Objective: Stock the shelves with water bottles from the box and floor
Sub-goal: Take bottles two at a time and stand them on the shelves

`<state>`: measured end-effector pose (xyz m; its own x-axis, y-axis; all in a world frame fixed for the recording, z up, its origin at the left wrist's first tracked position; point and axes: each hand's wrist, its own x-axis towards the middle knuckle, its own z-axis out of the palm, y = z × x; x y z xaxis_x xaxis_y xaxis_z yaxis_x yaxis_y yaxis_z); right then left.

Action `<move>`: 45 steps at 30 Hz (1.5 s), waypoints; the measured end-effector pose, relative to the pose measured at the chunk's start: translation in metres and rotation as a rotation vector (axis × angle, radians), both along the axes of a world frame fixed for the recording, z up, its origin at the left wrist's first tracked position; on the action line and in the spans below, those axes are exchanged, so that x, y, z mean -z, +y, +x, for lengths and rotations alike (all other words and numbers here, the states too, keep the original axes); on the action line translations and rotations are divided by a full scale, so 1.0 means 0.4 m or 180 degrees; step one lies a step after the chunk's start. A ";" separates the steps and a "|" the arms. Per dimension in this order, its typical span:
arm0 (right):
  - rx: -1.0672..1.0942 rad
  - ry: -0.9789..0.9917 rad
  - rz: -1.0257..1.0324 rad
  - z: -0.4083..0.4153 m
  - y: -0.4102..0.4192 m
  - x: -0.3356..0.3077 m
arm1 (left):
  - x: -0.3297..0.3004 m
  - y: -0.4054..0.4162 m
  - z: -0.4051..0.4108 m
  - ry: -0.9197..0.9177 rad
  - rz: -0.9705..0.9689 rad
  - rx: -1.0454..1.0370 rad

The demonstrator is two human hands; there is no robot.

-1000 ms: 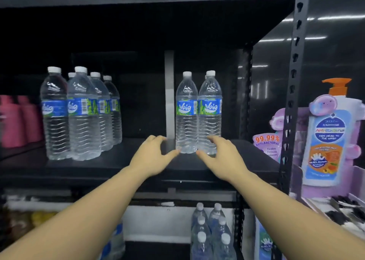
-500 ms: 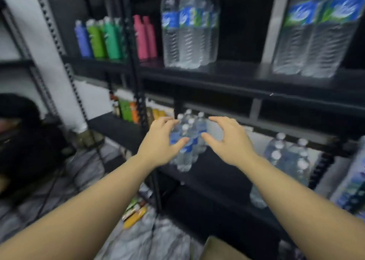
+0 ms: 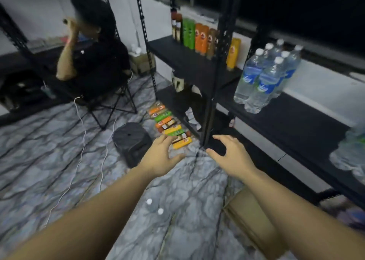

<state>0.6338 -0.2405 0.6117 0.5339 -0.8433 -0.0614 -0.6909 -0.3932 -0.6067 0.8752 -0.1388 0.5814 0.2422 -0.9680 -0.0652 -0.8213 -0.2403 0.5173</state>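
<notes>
A grey marbled floor (image 3: 49,160) fills most of the view, with white cables trailing across it. Black metal shelving (image 3: 215,62) runs along the right side, its uprights punched with holes. A lower shelf (image 3: 296,121) carries a cluster of water bottles (image 3: 264,77) with white caps and blue labels, standing close together near the shelf's front edge at its left end. More water bottles, blurred, sit at the far right edge of the same shelf (image 3: 351,151). On the next shelf unit to the left stands a row of cartons (image 3: 199,36) in green, orange and yellow; further cartons of the same colours lie flat on the floor (image 3: 169,127) beside the foot of the shelving.

At upper left a person in dark clothes (image 3: 92,48) sits on a folding chair, one arm raised. A dark round stool or bin (image 3: 132,143) lies on the floor between the chair and the flat cartons. A cardboard box (image 3: 254,220) sits on the floor at lower right, just beside the shelving's base, partly hidden under the right forearm.

Two white bottle caps (image 3: 154,206) show on the floor between the forearms; the bottles below them are too blurred to make out.

Both hands reach forward above the floor. The left hand (image 3: 160,157) has its fingers spread and loosely bent, holding nothing. The right hand (image 3: 231,157) is likewise spread, thumb out to the side, holding nothing. The two hands are apart, touching none of the bottles.
</notes>
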 end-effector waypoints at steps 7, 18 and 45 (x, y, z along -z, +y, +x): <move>-0.0009 0.0265 0.0610 0.180 0.123 0.195 | 0.214 0.169 0.231 0.0293 0.0543 -0.0115; 0.0002 0.0527 0.1665 0.338 0.260 0.727 | 0.721 0.337 0.378 0.0696 0.1286 -0.0415; 0.0377 -0.0301 0.1485 0.465 0.332 1.735 | 1.583 0.197 0.391 0.1377 0.0930 -0.0758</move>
<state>0.8197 -0.1076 -0.0823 0.4575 -0.7926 -0.4031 -0.6479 0.0134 -0.7616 1.0316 -0.0601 -0.0519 0.3432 -0.8170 -0.4635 -0.4554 -0.5763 0.6786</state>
